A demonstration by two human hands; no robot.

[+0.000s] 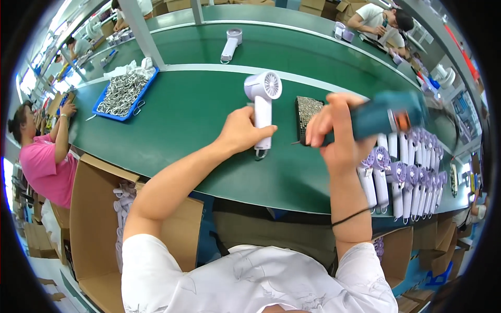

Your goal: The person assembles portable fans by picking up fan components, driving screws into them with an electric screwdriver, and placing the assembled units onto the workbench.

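Note:
A white and lilac handheld fan (264, 104) stands upright on the green bench, its round grille at the top and a metal clip at its lower end. My left hand (241, 129) is closed around the fan's handle. To the right, my right hand (336, 125) grips a teal power screwdriver (386, 116), blurred by motion. The screwdriver's thin tip points left, apart from the fan. Close behind that tip lies a black tray (301, 121) filled with small metal screws (311, 108).
A blue tray (144, 94) of metal clips (122, 94) sits at the left. Many fans (412, 180) stand in rows at the right. Another fan (229, 48) lies on the far belt. Cardboard boxes (96, 208) flank me. A person in pink (47, 164) works at left; others sit beyond.

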